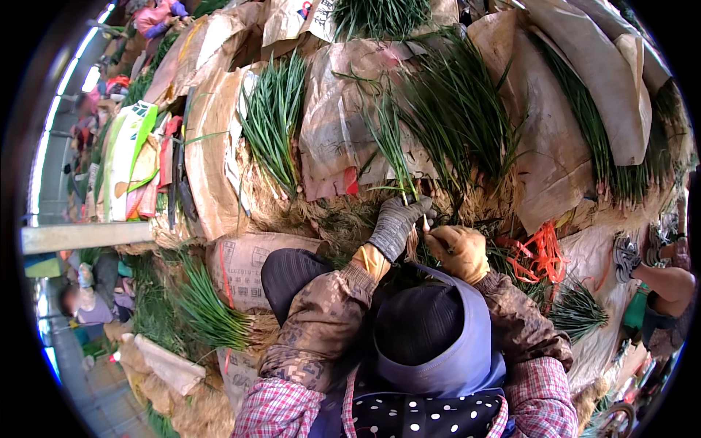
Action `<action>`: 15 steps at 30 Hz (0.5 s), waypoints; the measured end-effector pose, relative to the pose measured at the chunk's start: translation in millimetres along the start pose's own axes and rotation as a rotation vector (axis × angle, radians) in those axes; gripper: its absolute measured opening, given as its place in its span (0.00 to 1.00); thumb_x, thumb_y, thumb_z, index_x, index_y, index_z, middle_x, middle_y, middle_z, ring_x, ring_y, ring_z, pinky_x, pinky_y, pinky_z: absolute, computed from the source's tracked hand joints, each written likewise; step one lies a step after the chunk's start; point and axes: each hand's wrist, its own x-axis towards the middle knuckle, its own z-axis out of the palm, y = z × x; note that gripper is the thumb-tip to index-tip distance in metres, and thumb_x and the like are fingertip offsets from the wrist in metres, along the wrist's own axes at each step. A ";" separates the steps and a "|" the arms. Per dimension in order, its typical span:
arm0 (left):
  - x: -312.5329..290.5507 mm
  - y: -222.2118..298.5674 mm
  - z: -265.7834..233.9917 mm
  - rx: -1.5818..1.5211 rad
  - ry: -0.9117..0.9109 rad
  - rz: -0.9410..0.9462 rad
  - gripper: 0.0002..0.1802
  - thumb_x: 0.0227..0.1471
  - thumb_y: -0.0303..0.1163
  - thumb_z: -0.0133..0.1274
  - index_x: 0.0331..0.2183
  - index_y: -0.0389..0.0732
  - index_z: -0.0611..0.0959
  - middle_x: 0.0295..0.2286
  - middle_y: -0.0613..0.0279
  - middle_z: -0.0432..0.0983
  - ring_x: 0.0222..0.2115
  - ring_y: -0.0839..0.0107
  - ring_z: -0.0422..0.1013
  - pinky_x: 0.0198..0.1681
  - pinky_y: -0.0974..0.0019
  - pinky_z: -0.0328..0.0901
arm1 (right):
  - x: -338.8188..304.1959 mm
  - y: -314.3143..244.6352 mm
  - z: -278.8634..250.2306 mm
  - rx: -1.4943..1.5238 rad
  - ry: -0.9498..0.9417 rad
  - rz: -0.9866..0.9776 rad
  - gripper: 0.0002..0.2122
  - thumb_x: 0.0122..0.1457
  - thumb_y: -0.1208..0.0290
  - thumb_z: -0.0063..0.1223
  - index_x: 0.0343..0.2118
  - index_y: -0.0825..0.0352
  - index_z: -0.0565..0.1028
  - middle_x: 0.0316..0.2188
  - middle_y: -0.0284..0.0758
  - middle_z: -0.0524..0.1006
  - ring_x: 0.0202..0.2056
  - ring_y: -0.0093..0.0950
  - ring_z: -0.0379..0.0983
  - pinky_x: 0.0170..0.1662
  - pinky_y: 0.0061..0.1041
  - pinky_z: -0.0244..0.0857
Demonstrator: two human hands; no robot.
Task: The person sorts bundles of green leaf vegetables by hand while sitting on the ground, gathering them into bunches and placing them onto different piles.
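My left hand (398,223), in a grey knit glove with a yellow cuff, is closed round a few spring onions (391,142). Their green leaves point away from me, and the pale stem ends hang below the fingers. Close beside it on the right, my right hand (460,250) in a tan-yellow glove has its fingers curled at those pale ends and stringy roots. What it pinches, if anything, is too small to make out. Just beyond the hands lies a large bundle of spring onions (456,109), leaves away and roots toward me.
More onion bundles (277,120) lie on brown sacking (339,117) ahead. A tangle of red-orange plastic string (537,252) sits right of my right hand. Another bundle (215,306) rests at left, by a printed sack (244,266). A person's leg (664,292) shows at far right.
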 end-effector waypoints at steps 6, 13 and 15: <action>-6.0 11.2 14.7 -0.004 -0.058 -0.104 0.07 0.46 0.29 0.50 0.26 0.35 0.76 0.19 0.58 0.73 0.16 0.71 0.68 0.18 0.71 0.65 | 36.9 21.7 9.9 1.215 -0.207 1.071 0.24 0.54 0.47 0.36 0.33 0.68 0.71 0.19 0.28 0.68 0.20 0.21 0.64 0.24 0.18 0.60; -10.6 13.1 7.4 0.034 -0.112 0.030 0.10 0.47 0.30 0.50 0.32 0.35 0.74 0.22 0.58 0.73 0.23 0.68 0.72 0.26 0.68 0.70 | 68.5 38.7 36.7 1.582 -0.357 1.030 0.12 0.57 0.63 0.35 0.27 0.62 0.71 0.05 0.22 0.58 0.05 0.16 0.47 0.06 0.16 0.40; -14.3 17.5 7.6 0.103 -0.050 -0.055 0.12 0.48 0.30 0.49 0.34 0.33 0.73 0.22 0.56 0.73 0.23 0.68 0.72 0.27 0.69 0.70 | 56.1 45.5 40.6 1.581 -0.279 0.980 0.07 0.55 0.70 0.41 0.33 0.65 0.69 0.11 0.24 0.64 0.08 0.15 0.54 0.10 0.16 0.48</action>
